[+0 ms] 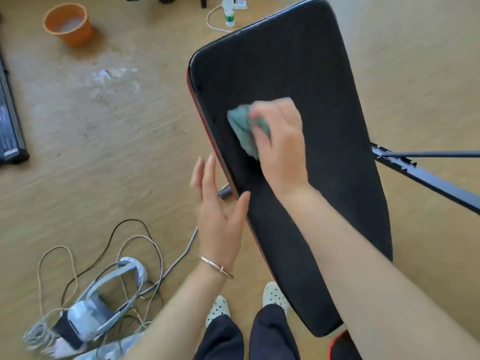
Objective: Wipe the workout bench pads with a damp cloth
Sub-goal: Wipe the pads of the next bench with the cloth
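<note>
Right hand [280, 144] grips cloth [240, 123] on bench pad [298, 61]; left hand [218, 206] flat, empty.
Contact looks blurred; the bunched cloth may miss pad edges.

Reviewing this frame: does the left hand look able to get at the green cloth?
Probably yes. The left hand is open and holds nothing, at the red edge of the bench pad; only bare pad lies between it and the cloth, though the right hand grips it.
</note>
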